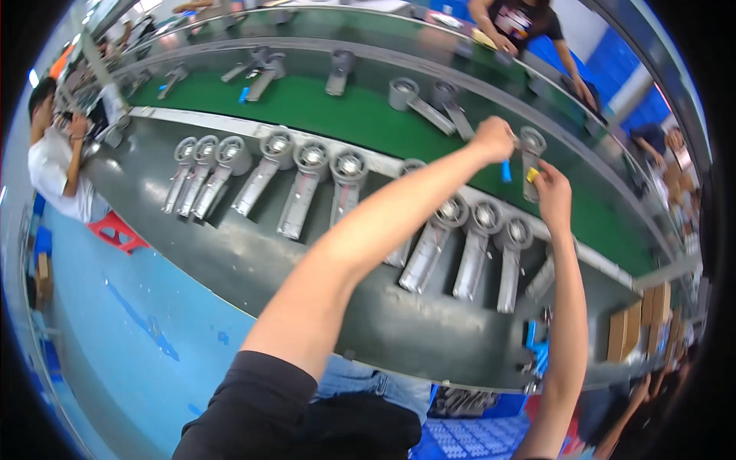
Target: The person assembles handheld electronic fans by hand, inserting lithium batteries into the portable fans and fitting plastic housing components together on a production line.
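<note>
Over the green belt at the right, my left hand [493, 139] is closed, its fingers beside the round head of a grey housing [530, 143] with a long handle. What those fingers grip is hidden. A small blue piece [506, 171] shows just below this hand; I cannot tell whether it hangs from it. My right hand [553, 195] reaches in along the housing's handle, thumb and fingers closed on a small yellow piece [532, 175]. Similar grey housings [310, 165] stand in a row on the dark table, some partly hidden behind my left forearm.
More grey housings [340, 70] lie along the green belt [307, 103]. Blue pieces [537, 346] lie at the dark table's near right, with cardboard boxes [625, 331] farther right. One person [61, 153] sits at the left by a red stool [116, 231]; another [521, 23] works across the belt.
</note>
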Motion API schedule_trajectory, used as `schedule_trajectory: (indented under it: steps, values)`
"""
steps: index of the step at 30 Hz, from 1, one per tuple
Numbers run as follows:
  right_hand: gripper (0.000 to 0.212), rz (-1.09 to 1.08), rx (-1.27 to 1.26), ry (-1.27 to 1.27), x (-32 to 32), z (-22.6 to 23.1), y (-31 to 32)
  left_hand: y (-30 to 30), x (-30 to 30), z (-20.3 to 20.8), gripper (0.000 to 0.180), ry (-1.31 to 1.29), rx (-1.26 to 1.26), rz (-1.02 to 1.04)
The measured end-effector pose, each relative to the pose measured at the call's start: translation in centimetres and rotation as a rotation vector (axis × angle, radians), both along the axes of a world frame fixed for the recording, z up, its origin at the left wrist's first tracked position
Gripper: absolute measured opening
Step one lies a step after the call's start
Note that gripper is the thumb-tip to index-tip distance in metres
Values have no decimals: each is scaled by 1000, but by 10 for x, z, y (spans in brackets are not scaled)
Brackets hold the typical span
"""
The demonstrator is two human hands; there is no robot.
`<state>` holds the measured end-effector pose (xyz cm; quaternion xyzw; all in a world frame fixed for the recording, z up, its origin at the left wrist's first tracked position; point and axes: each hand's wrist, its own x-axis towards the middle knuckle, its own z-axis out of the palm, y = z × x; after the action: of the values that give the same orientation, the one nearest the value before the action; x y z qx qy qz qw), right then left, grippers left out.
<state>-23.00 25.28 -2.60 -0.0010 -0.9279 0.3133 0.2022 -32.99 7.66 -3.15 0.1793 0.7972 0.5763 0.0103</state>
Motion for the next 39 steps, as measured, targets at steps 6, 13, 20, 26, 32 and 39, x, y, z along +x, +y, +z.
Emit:
schedule_trajectory:
  steps: [6, 13, 20, 26, 32, 39]
  values:
    - [42, -12, 99, -274, -25, -18, 29, -105, -53, 42, 21, 246, -571, 224]
    - [27, 138, 131, -46, -54, 48, -76, -429, -93, 37, 34, 90, -1125, 1078]
    - [32, 558, -365, -621, -143, 26, -267, -586, -109, -38, 68, -51, -1183, 957]
    - [42, 445, -422, -654, -200, -13, -378, -589, -135, -56, 70, -179, -1231, 826]
    - [28, 515, -684, -634, -208, -44, -394, -629, -138, -68, 37, 132, -1369, 807]
    - [25, 530, -648, -567, -68, 75, -213, -567, -26, 29, 30, 420, -1062, 867]
